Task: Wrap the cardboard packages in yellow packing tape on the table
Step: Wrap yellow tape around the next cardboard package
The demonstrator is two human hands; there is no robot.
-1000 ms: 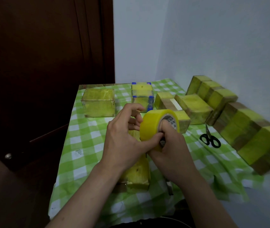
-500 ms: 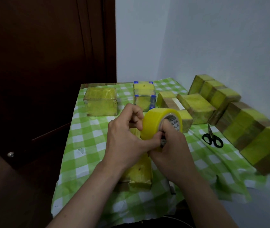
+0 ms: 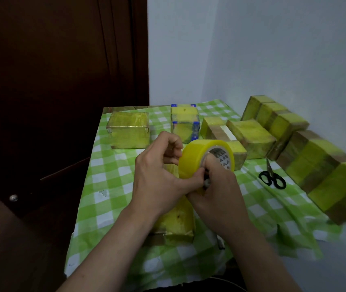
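Nearest, on the green and white cloth (image 3: 109, 186): a long package (image 3: 176, 224) with yellow wrap, lying under both arms, one end pointing near, the other far. Just above it, the tape roll (image 3: 197, 159), up off the table, held between both hands. Left hand (image 3: 157, 178) curled, thumb pressed on the low edge of the roll, fingers bent against its left side. Right hand (image 3: 216, 190) gripping too, fingers poked into the hole of the roll. Something small and grey in that hand as well; too hidden to tell what.

To the right, black scissors (image 3: 272, 179) flat on the cloth. Farther right, a long row of packages (image 3: 323, 171) along the wall, with yellow bands and brown bands.

Far off, a yellow box (image 3: 129, 130) on the left, a box with blue corners (image 3: 184, 125) in the middle, and more packages (image 3: 250, 135) beside it.
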